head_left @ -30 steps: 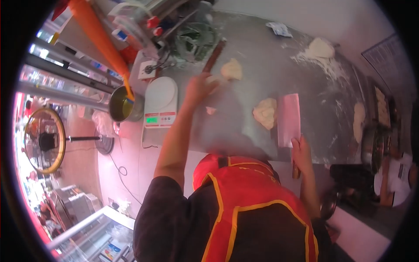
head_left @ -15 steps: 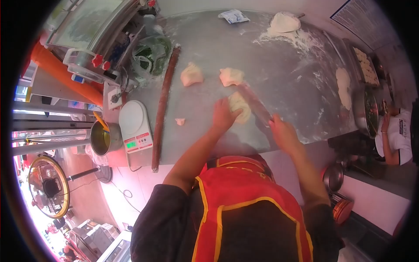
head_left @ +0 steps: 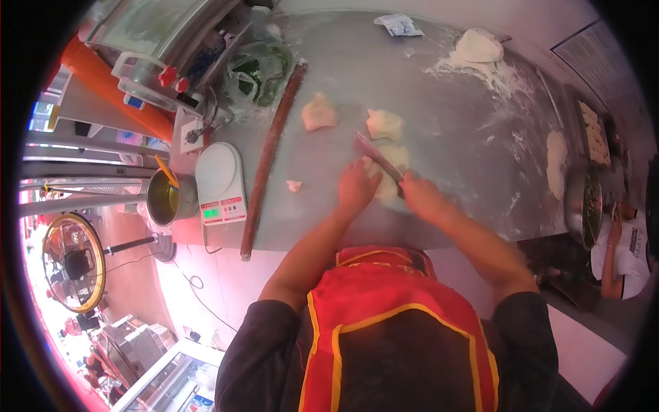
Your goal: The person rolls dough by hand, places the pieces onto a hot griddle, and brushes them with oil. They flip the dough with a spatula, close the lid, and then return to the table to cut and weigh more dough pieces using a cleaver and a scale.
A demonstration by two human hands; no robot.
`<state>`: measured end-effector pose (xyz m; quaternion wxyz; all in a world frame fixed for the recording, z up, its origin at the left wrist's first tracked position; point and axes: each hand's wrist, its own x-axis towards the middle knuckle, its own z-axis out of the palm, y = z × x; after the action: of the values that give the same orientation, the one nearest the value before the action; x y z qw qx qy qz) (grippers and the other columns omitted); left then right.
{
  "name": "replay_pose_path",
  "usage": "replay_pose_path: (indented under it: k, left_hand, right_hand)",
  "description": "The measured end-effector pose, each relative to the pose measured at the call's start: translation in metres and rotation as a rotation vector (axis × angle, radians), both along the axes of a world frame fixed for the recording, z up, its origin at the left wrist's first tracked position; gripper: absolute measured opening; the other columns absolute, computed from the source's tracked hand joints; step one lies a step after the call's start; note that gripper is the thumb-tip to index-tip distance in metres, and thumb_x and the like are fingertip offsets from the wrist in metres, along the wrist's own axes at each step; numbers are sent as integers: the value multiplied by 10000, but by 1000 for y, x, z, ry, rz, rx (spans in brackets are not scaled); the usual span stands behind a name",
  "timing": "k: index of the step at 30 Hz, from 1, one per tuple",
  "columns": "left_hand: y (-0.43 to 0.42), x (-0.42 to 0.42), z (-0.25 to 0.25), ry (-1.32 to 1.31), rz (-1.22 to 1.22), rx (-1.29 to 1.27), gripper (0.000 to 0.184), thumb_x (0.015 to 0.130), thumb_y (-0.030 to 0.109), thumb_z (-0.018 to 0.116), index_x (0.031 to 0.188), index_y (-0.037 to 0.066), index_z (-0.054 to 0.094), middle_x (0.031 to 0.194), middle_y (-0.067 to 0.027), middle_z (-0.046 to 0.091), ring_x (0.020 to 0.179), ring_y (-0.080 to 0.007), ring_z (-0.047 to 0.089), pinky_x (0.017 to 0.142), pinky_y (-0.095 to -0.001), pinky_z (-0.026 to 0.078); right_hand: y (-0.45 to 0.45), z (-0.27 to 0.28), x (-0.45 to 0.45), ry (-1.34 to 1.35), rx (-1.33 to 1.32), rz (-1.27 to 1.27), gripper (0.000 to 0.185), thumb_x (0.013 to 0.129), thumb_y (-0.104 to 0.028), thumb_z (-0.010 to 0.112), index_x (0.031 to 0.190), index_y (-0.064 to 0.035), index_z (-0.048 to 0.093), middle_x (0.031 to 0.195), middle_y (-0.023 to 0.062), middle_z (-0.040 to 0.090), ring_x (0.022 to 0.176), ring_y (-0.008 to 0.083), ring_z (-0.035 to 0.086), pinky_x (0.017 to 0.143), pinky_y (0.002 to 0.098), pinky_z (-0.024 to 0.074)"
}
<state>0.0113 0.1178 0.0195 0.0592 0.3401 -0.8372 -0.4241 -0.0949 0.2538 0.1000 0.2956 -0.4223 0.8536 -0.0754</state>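
On the steel worktop (head_left: 473,158) a flattened piece of dough (head_left: 394,154) lies in front of me. My right hand (head_left: 422,198) is wrapped round the handle of a broad-bladed knife (head_left: 379,155). Its blade stands nearly edge-on across the dough, slanting up to the left. At the dough's left edge rests my left hand (head_left: 358,185), thumb apart from the fingers; the blade passes close by its fingertips. Just beyond sits a dough lump (head_left: 384,124), with another lump (head_left: 319,113) to its left. A small dough scrap (head_left: 294,185) lies left of my left hand.
A long rolling pin (head_left: 273,161) lies left, beside a digital scale (head_left: 221,182) and a metal pot (head_left: 171,199). Floured dough (head_left: 479,47) and a packet (head_left: 399,25) are at the back. A metal bowl (head_left: 583,209), a tray (head_left: 594,134) and another person (head_left: 621,250) are right.
The knife has swung left over the dough and turned from flat to nearly edge-on. My right hand has come closer to my left. The whole view has shifted slightly.
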Motion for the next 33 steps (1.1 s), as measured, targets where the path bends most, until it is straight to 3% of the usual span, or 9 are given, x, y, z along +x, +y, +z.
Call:
replay_pose_path:
  k: [7, 10, 14, 20, 24, 25, 28, 30, 33]
  left_hand:
    - [-69, 71, 55, 181, 324, 23, 506, 783, 301, 686, 1127, -30, 516, 1024, -214, 616, 937, -328, 616, 800, -395, 475]
    - [-138, 129, 72, 432, 627, 106, 369, 801, 200, 674, 1056, -39, 554, 923, -153, 626, 830, -214, 607, 728, -326, 481]
    - [-220, 193, 37, 740, 956, 315, 326, 817, 209, 666, 966, -66, 573, 853, -126, 618, 743, -180, 592, 648, -305, 482]
    - [-252, 256, 37, 117, 788, 200, 414, 844, 346, 623, 874, -67, 610, 729, -117, 609, 639, -179, 571, 589, -281, 469]
    - [-222, 282, 33, 198, 779, -225, 400, 847, 356, 598, 913, -38, 621, 803, -164, 648, 739, -262, 644, 649, -345, 490]
    - [-202, 281, 58, 244, 782, -58, 348, 849, 311, 593, 941, -23, 625, 861, -175, 663, 830, -283, 652, 720, -370, 487]
    - [-184, 289, 24, 249, 718, -88, 297, 863, 255, 570, 983, -10, 627, 878, -179, 664, 833, -293, 647, 738, -374, 487]
    - [-163, 283, 17, 298, 705, -68, 249, 874, 197, 555, 1014, 7, 635, 913, -147, 671, 847, -220, 645, 737, -334, 486]
    - [-127, 263, 33, 313, 568, 48, 245, 865, 207, 573, 996, 11, 639, 878, -139, 671, 809, -229, 644, 725, -332, 490]
  right_hand:
    - [2, -17, 9, 116, -132, 23, 207, 927, -196, 471, 981, 2, 454, 766, 241, 620, 750, 433, 605, 635, 524, 458]
    - [-1, -18, 10, 126, -160, 10, 217, 928, -208, 467, 982, 2, 454, 769, 251, 616, 749, 439, 600, 636, 520, 456]
    - [-6, -12, 18, 149, -63, -17, 239, 930, -215, 457, 998, 14, 455, 805, 262, 614, 779, 455, 589, 671, 517, 449]
    - [-20, 11, 32, 141, 23, -94, 275, 937, -226, 444, 1038, 29, 460, 887, 273, 614, 861, 461, 578, 718, 517, 442]
    - [-30, 19, 39, 186, 12, -119, 322, 922, -230, 448, 1093, 40, 484, 994, 294, 591, 971, 464, 547, 780, 483, 438]
    - [-36, 31, 49, 178, 1, -121, 330, 921, -235, 450, 1101, 39, 485, 993, 295, 591, 975, 461, 548, 780, 484, 437]
    - [-58, 70, 92, 163, -37, -97, 325, 927, -241, 450, 1101, 31, 485, 975, 296, 593, 962, 461, 551, 769, 492, 438]
    - [-77, 75, 107, 163, -83, -48, 285, 942, -235, 444, 1069, 17, 482, 939, 295, 597, 919, 473, 554, 744, 505, 441]
    - [-109, 50, 113, 144, -177, 138, 280, 944, -233, 438, 1071, 13, 482, 913, 290, 599, 896, 479, 551, 729, 515, 434]
